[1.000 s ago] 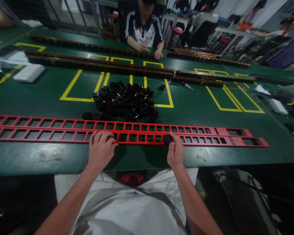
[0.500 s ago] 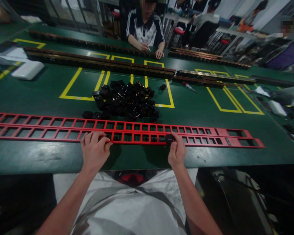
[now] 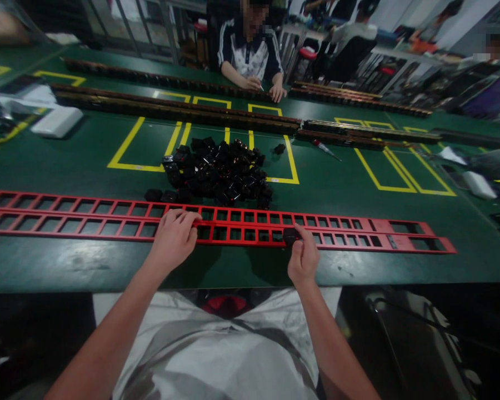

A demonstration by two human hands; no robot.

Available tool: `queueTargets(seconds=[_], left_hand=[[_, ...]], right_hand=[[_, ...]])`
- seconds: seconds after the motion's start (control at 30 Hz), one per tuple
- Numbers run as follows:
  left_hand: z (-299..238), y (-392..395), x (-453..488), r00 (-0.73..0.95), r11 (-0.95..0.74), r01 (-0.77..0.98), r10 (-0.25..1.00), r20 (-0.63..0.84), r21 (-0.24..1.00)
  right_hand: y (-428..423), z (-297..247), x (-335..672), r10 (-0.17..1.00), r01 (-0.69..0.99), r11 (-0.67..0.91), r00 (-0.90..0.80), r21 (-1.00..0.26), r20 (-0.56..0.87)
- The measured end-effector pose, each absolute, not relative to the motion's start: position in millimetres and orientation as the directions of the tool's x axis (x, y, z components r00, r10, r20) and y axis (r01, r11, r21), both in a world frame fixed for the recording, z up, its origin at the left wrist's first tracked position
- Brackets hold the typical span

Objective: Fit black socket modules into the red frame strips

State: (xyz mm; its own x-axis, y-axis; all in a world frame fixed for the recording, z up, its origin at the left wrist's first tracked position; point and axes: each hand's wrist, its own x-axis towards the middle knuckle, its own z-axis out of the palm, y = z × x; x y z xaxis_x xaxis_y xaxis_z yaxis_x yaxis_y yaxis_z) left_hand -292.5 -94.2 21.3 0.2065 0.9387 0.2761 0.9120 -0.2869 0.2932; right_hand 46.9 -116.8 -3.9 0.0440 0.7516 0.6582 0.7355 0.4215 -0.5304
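A long red frame with two rows of square openings lies across the green table in front of me. My left hand is over the frame left of its middle, palm down, fingers stretched forward, nothing visible in them. Farther right, my right hand grips a small black block-like part between thumb and fingers, at the frame's near row. Its underside and exact fit against the opening are hidden. Just beyond the frame lies a heap of similar black parts.
Long dark rails run across the table behind the heap. A screwdriver rests near them, and a white box stands at left. Across the table a co-worker's hands are at another rail.
My left hand has moved forward and slightly right from the frame's near edge, its fingers straightening. The right hand stays at nearly the same opening with the black part.
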Motion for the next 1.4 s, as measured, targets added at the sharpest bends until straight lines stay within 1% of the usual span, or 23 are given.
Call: queueTargets(seconds=[0.1, 0.27, 0.4, 0.6, 0.73, 0.87, 0.93, 1.03, 1.1, 1.23, 1.33, 1.4], left_hand=[[17.2, -87.7, -286.5, 0.224, -0.333, 0.865, 0.926, 0.305, 0.375], [15.4, -83.9, -266.7, 0.183, -0.297, 0.837, 0.943, 0.277, 0.46], [14.6, -78.4, -261.6, 0.196, -0.295, 0.82, 0.95, 0.243, 0.491], [11.7, -74.5, -265.4, 0.239, -0.344, 0.789, 0.935, 0.262, 0.509], [13.9, -78.9, -263.5, 0.234, -0.342, 0.814, 0.933, 0.274, 0.469], [19.6, -88.6, -263.9, 0.224, -0.328, 0.85, 0.933, 0.281, 0.413], [21.2, -93.0, -264.8, 0.207, -0.322, 0.851, 0.932, 0.299, 0.415], [19.2, -96.1, -264.5, 0.177, -0.316, 0.852, 0.924, 0.338, 0.418], [15.5, -96.4, -262.6, 0.174, -0.322, 0.862, 0.914, 0.367, 0.391], [8.9, -96.3, -258.3, 0.205, -0.339, 0.897, 0.888, 0.411, 0.283], [8.3, -96.9, -257.6, 0.211, -0.336, 0.91, 0.881, 0.424, 0.244], [9.5, -97.3, -258.1, 0.224, -0.34, 0.911, 0.882, 0.415, 0.232]], right_hand=[[-116.5, -3.8, 47.6, 0.749, 0.732, 0.423, 0.05, -0.535, 0.661], [-115.9, -4.6, 48.2, 0.737, 0.72, 0.431, 0.067, -0.544, 0.672], [-115.7, -3.7, 47.5, 0.739, 0.711, 0.423, 0.088, -0.562, 0.668], [-114.1, -5.0, 49.0, 0.755, 0.736, 0.381, 0.102, -0.56, 0.648], [-116.0, -7.1, 46.6, 0.791, 0.746, 0.372, 0.057, -0.553, 0.609], [-110.7, 0.0, 22.9, 0.826, 0.694, 0.438, -0.062, -0.571, 0.56], [-100.9, 7.0, 2.2, 0.82, 0.65, 0.493, -0.125, -0.578, 0.559], [-80.2, 16.8, -30.5, 0.789, 0.535, 0.593, -0.238, -0.601, 0.566], [-66.9, 20.4, -47.7, 0.777, 0.484, 0.624, -0.297, -0.614, 0.555], [-49.2, 20.3, -65.3, 0.785, 0.453, 0.619, -0.367, -0.641, 0.499], [-42.4, 17.2, -69.0, 0.775, 0.421, 0.625, -0.435, -0.658, 0.458], [-40.3, 15.5, -70.3, 0.777, 0.407, 0.617, -0.451, -0.673, 0.44]])
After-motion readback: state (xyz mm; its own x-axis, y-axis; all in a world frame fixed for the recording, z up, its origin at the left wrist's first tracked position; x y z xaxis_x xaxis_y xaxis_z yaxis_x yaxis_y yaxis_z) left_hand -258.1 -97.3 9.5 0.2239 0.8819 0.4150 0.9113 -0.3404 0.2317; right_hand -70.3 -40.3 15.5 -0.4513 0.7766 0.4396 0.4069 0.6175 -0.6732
